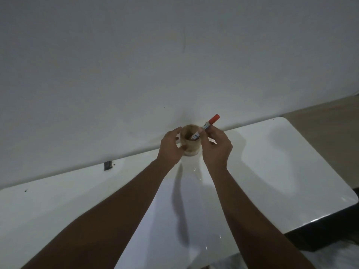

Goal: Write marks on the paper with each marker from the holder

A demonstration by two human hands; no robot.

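Paper point(174, 220): laid on table point(281, 171), between the forearms.
Left hand point(171, 147): curled around holder point(191, 141).
Right hand point(217, 147): clamped on marker point(206, 127), tilted into holder.

Plain indoor room, type unclear, likely home or office corner: glossy white bench point(281, 152) under the hands point(216, 150), bare white wall point(174, 65) just beyond them, beige floor point(326, 121) to their right, dim light.

Both arms out fwd, hands meeting at the holder point(191, 139)

L hand point(171, 147) cupped round holder's left side, fingers curled; R hand point(216, 147) just right of holder, fingertips pinched shut on marker point(206, 128), forearms bare, converging.
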